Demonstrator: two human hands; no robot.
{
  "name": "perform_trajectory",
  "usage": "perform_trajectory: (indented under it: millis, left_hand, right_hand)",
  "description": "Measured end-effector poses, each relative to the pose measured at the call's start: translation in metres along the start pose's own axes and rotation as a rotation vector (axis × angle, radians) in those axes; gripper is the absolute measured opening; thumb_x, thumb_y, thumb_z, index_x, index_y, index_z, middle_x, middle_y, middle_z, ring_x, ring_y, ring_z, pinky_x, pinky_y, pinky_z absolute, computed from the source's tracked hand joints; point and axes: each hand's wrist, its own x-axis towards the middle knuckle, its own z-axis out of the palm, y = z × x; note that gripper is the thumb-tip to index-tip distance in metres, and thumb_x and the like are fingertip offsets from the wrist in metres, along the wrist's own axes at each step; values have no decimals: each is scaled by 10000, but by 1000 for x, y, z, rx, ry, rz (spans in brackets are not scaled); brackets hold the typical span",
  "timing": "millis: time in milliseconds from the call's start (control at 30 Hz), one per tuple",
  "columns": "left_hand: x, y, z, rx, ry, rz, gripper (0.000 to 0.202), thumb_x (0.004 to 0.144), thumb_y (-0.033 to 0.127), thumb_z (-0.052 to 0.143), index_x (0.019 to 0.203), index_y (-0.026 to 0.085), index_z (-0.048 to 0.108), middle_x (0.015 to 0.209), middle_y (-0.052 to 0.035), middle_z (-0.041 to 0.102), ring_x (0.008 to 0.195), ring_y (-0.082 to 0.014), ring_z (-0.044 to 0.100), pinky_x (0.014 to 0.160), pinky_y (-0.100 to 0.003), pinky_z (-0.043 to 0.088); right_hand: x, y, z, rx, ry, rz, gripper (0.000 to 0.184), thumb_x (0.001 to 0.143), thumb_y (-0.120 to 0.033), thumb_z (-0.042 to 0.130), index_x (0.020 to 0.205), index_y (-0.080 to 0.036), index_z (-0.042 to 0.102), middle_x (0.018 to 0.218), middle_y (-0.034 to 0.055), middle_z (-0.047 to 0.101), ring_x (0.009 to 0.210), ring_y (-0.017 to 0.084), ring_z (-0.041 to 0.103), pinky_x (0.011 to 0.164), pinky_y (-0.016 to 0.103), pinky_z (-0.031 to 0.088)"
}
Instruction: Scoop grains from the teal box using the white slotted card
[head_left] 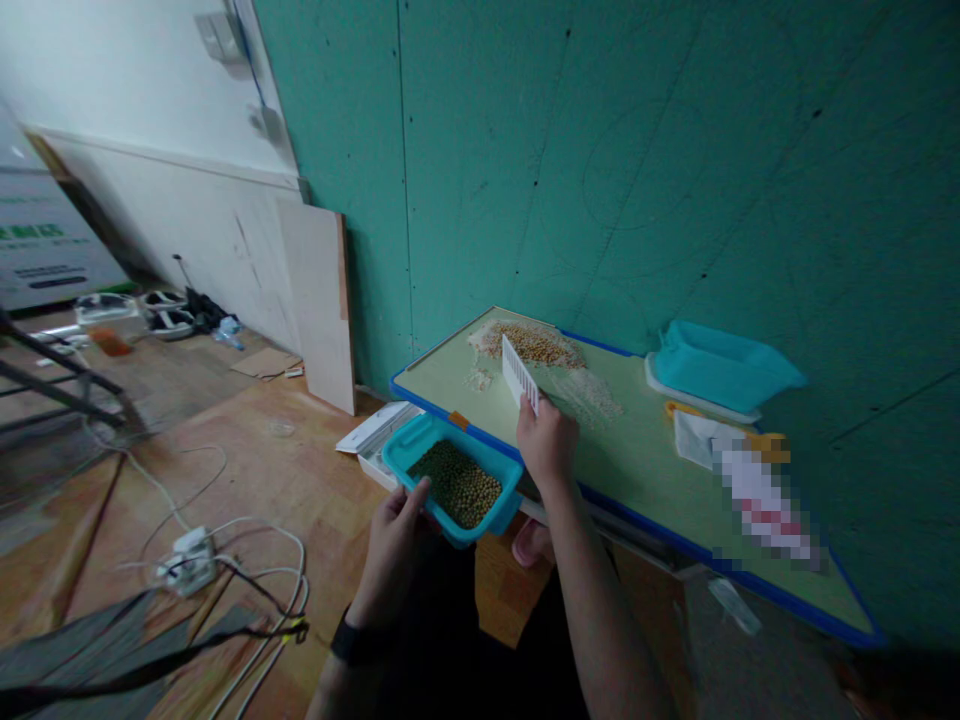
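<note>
My left hand [399, 520] grips the near left rim of a light blue plastic basin [499, 462], thumb on top. The basin is tilted slightly below the table edge; dark green beans [444, 470] lie on its left side and pale yellow beans [476, 497] on its right. My right hand [550, 442] is closed on a white slotted plastic plate [519, 375], held upright over the table. Just behind the plate a heap of tan beans [536, 343] lies among whitish grains [592, 395] spread on the tabletop.
The pale green table [645, 480] with blue edging stands against a green wall. At its right are a turquoise basin [720, 365], a yellow-handled item [769, 445] and a blurred packet [765, 505]. A power strip [187, 562] with cables lies on the floor at left.
</note>
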Motion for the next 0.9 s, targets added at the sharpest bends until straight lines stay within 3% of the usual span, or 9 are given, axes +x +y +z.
perform_trajectory:
  millis: [200,367,667,900]
  left_hand:
    - [1,-1,-2,29,-12,0,465,669,584,854,699,170,644,569,20,611,512,-129,557,511,-228,460]
    - [2,-1,-2,5,-41,21,436,683,550,859,712,167,652,581,22,612,507,-120,548,515,-227,459]
    - [9,-10,-9,8,-10,7,440,658,569,861,699,177,666,538,21,623,467,-132,562,481,-231,445]
    - [5,-9,-7,-16,-20,-35,422,683,547,858,746,173,673,545,25,616,467,-123,549,477,-221,419]
  right_hand:
    - [7,20,-4,14,47,187,271,966,-261,570,854,-94,752,813,203,759,653,215,660,601,285,314]
    - [6,14,-3,83,79,186,319,964,-311,575,769,-106,723,753,188,740,645,215,646,595,284,314]
    - [28,-14,16,175,-49,112,263,972,-286,583,887,-103,753,883,185,777,758,234,705,621,280,349]
    - [31,-13,14,137,-77,247,258,967,-251,577,928,-71,758,915,217,774,798,262,723,628,289,369]
